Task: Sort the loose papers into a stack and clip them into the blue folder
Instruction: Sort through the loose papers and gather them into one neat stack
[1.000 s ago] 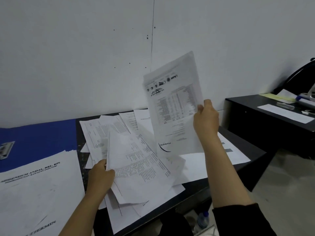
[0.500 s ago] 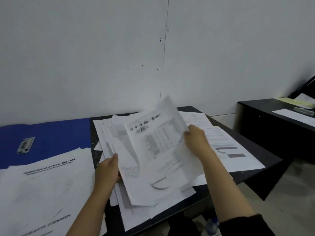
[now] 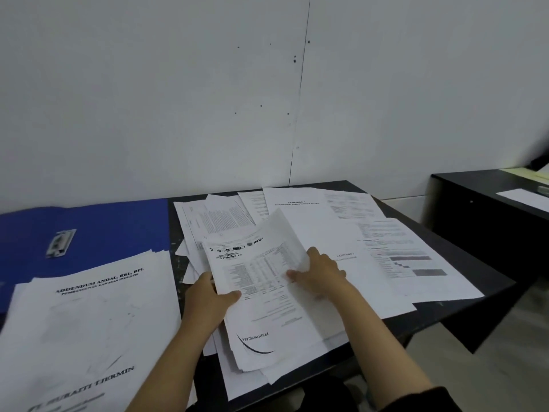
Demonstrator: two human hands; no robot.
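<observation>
Head view | left hand and right hand both grip sheet over loose papers, centre | blue folder open at 10 o'clock, clip empty | stack at 8 o'clock | sorting partly done, clipping pending

The blue folder runs off the left edge, and a stack of papers covers its near part; that stack is itself cut by the left and bottom edges. The left hand shows only its back and thumb, its fingers tucked under a printed sheet. The right hand lies partly under that sheet's lifted corner. Small print on the loose papers is too blurred to read. A second desk is cropped at the right edge, its items indistinct.
</observation>
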